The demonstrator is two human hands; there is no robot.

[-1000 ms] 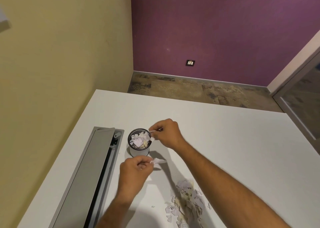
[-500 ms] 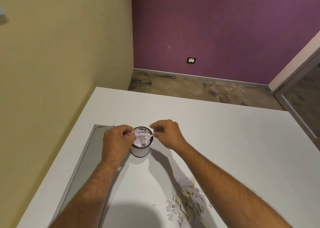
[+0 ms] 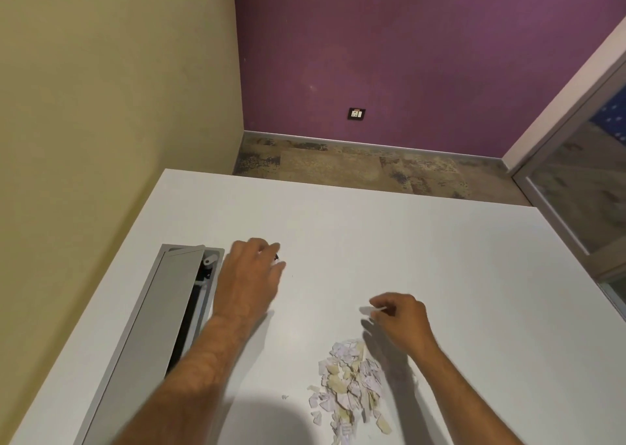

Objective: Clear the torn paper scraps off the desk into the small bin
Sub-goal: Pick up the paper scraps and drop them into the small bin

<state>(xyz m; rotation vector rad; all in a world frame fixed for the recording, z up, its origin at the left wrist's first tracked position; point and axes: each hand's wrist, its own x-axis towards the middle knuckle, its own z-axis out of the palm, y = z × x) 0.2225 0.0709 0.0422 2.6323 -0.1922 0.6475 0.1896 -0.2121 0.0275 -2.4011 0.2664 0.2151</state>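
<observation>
A heap of torn white and cream paper scraps lies on the white desk near its front edge. My right hand hovers just above and behind the heap, pinching one small white scrap between thumb and fingers. My left hand is palm down over the small bin, which is almost wholly hidden; only a dark bit of the small bin's rim shows past the fingertips. Whether that hand grips the bin cannot be seen.
A long grey cable hatch with its lid raised runs along the desk's left side, right beside my left forearm. A yellow wall borders the desk on the left. One stray scrap lies left of the heap.
My right hand has pulled back from the bin toward the heap and now holds a scrap. My left hand has shifted over the bin's top, hiding it.
</observation>
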